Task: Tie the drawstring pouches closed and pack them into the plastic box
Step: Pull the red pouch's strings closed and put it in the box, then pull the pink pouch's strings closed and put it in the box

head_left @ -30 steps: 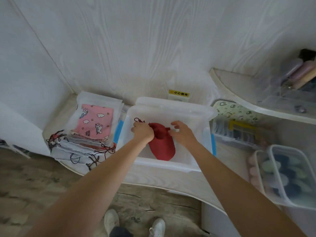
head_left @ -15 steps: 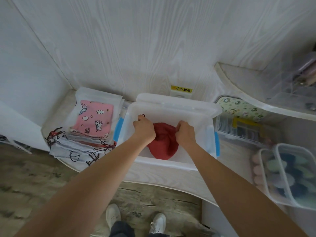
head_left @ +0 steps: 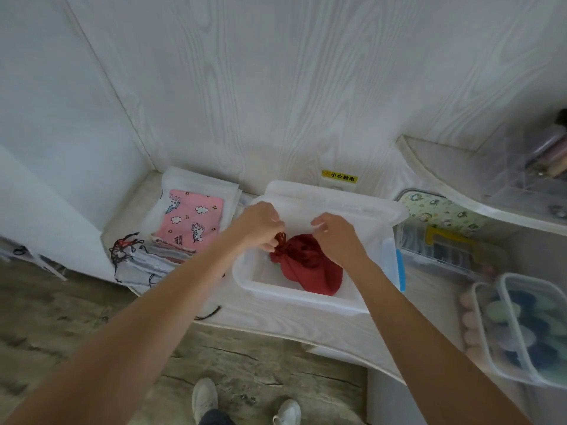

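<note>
A dark red drawstring pouch (head_left: pixel 310 269) lies inside the translucent white plastic box (head_left: pixel 294 297) at the centre of the counter. Its neck is gathered at the left, with the red cord bunched there. My left hand (head_left: pixel 260 223) pinches that cord at the neck with curled fingers. Over the pouch's upper right side, my right hand (head_left: pixel 336 236) has its fingers curled; whether it holds a cord is hidden. A stack of flat pouches (head_left: pixel 162 256), topped by a pink unicorn-print one (head_left: pixel 190 223), sits left of the box.
A white lid (head_left: pixel 337 197) leans behind the box against the wall. At the right stand a clear case (head_left: pixel 441 250) and lidded containers (head_left: pixel 527 326) of coloured round items. A raised shelf (head_left: pixel 478 197) curves over the right side. The counter's front edge runs below the box.
Both hands have lifted from pressing the pouch and moved to its neck. The pouch's neck is now gathered tight with the cord bunched at the left.
</note>
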